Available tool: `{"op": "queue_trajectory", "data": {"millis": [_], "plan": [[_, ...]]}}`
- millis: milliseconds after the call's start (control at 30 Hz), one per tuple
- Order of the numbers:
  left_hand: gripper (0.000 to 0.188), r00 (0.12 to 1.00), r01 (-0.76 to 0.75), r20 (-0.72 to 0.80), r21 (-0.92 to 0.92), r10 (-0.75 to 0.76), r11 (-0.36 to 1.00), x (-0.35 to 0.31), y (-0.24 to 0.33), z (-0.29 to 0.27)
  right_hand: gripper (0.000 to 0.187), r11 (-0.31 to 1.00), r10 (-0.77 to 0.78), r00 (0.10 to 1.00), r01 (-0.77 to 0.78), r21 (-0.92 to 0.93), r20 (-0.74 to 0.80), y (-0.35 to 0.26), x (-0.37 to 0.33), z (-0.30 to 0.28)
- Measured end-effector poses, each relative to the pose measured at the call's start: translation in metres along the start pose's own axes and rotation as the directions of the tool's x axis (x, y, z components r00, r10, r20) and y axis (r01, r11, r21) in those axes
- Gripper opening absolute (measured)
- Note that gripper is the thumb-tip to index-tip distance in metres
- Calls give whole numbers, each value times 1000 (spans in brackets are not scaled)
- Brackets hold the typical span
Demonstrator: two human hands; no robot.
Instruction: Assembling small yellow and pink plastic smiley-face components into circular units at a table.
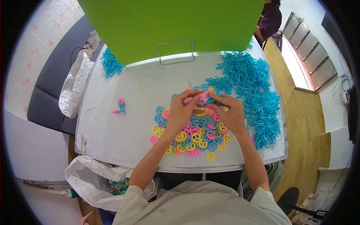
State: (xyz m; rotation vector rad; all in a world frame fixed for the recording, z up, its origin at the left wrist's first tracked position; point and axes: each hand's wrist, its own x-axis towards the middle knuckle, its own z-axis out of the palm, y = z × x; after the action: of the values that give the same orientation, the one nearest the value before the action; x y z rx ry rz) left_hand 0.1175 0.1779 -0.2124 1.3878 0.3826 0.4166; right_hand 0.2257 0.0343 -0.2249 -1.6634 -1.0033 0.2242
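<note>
Above a pile of small plastic wheels (195, 137) in pink, yellow, blue and green, both my hands meet at the fingertips. My left hand (180, 114) pinches a pink wheel (203, 97). Between the thumb and fingers of my right hand (232, 112) is a blue plastic stick piece (210, 101), held against the wheel; the fingers partly cover where the two meet. A large heap of similar blue stick pieces (258, 101) lies to the right. Off to the left rests a blue piece with pink wheels (121, 106).
A green panel (168, 26) with a wire handle (175, 62) stands across the far side of the white table (101, 138). More blue pieces (110, 63) lie far left. A white sack (90, 187) of colourful parts is at the near left. Another person's sleeve (270, 20) shows far right.
</note>
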Motion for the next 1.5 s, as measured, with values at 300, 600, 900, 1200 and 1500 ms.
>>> {"op": "queue_trajectory", "data": {"millis": [300, 600, 900, 1200, 1500], "plan": [[28, 997, 75, 30, 6, -75, 997, -1, 0, -1, 35, 998, -7, 1000, 7, -62, 12, 3, 0, -4], [25, 1000, 27, 14, 9, -27, 1000, -2, -1, 1, 31, 949, 267, 963, -267, 167, 20, 4, -2, 4], [22, 999, -33, -36, 62, 35, 998, -4, -9, 3, 30, 844, 393, 915, -399, 358, 91, -6, 1, 6], [22, 997, -38, -66, 52, 41, 998, -6, -9, 8, 29, 912, 344, 938, -343, 224, 39, -2, -2, 9], [22, 997, -79, -18, 87, 81, 993, -2, -15, -1, 31, 967, 253, 954, -250, 41, -161, -7, -7, 23]]}}
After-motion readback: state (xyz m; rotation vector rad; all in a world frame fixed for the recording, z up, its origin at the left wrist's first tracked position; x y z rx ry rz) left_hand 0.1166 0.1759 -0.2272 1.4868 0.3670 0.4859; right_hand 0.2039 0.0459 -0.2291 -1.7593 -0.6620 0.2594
